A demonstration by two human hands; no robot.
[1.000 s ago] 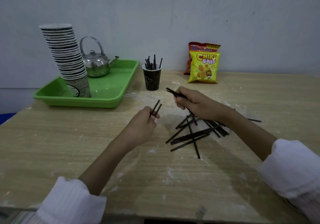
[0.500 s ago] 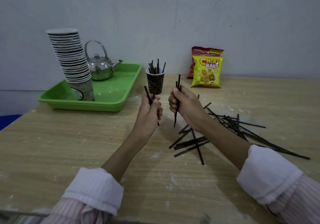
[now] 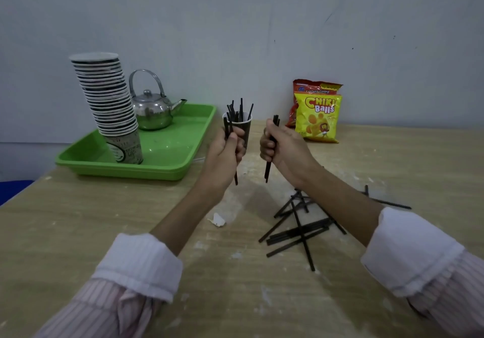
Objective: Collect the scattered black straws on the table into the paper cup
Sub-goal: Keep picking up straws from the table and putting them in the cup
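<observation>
paper cup [image 3: 247,128]: lower left wall hidden behind the left hand [image 3: 225,149]. gripped straws [image 3: 267,170] in the left hand and the right hand [image 3: 282,145]: mid-lengths covered by curled fingers, count unclear. scattered straws [image 3: 296,233] on the bench [image 3: 104,233]: far part hidden beneath the right forearm [image 3: 340,201]. red snack bag [image 3: 314,86]: mostly behind the yellow bag [image 3: 317,117]. sleeves [image 3: 136,267]: cut by the lower edge.

Wall [image 3: 235,23]: plain pale grey-blue, matte, fills upper half of view. Few dark specks and short scuffs toward right. Faint horizontal line low on left section.
Table [image 3: 78,233]: light wood-grain top, far edge meets wall. Surface worn, white scrapes and flecks across middle and near side.
Left table edge visible; blue patch [image 3: 13,188] beyond it, nature unclear.
Light: soft, even, shadows diffuse.
</observation>
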